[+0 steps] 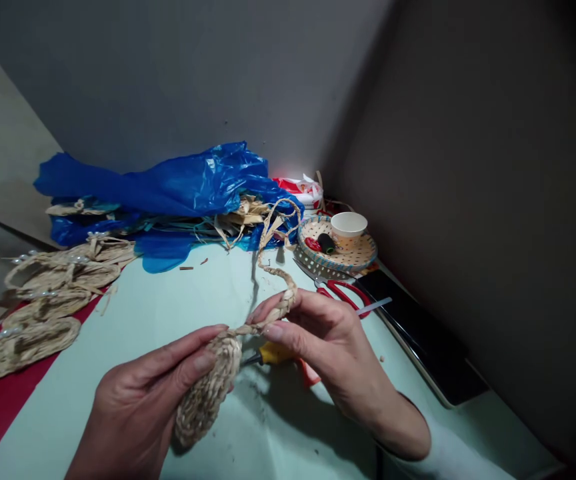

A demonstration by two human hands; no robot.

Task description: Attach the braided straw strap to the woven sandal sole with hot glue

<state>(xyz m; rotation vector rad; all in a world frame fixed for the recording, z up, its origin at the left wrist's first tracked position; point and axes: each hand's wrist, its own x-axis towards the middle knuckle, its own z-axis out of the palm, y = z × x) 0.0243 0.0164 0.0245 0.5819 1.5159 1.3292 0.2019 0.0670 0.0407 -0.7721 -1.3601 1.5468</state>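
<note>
My left hand (143,393) grips a flat oval piece of braided straw (207,395), thumb on its top. My right hand (325,340) pinches the straw braid (279,293) that runs from the oval's tip, up over my fingers and back toward a pile of loose straw. Both hands hover just above the pale green table (228,280). A yellow-handled tool (273,354) lies on the table under my right hand.
Finished straw pieces (48,300) lie at the left on a red strip. A blue plastic bag (168,187) with loose straw sits at the back. A woven tray (338,250) holds a paper cup and thread. Red scissors (341,291) and a dark tablet (418,333) lie at the right.
</note>
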